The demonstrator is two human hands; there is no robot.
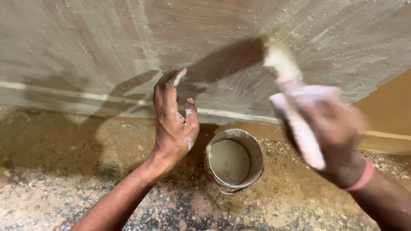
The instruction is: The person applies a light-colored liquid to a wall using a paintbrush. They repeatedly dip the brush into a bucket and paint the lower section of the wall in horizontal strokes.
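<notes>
The right hand (338, 137), nearest the camera and blurred, was clenched around the pale handle of a brush (291, 90). A pink band (363, 175) sat on its wrist. The grip closed over the middle of the handle, whose lower end stuck out below the fist. The brush's loaded bristles pressed against the wall (85, 51) above, touching it next to a dark shadow.

The left hand (173, 124) was released, holding nothing, fingers spread and raised with the fingertips just at the wall's surface. White smears marked its palm and fingers. I could not tell whether the fingertips actually touched the wall.

Between the two hands, lower down, a round bucket (233, 160) stood on the floor (64, 179), upright, its rim and sides caked with pale coating and its inside filled with a greyish-beige liquid. No label showed on it.

The wall was streaked with wet beige-grey strokes, with a lighter band running along its base. To the right, a tan panel (385, 107) met the floor. The floor was speckled with dust, grit and pale splashes.
</notes>
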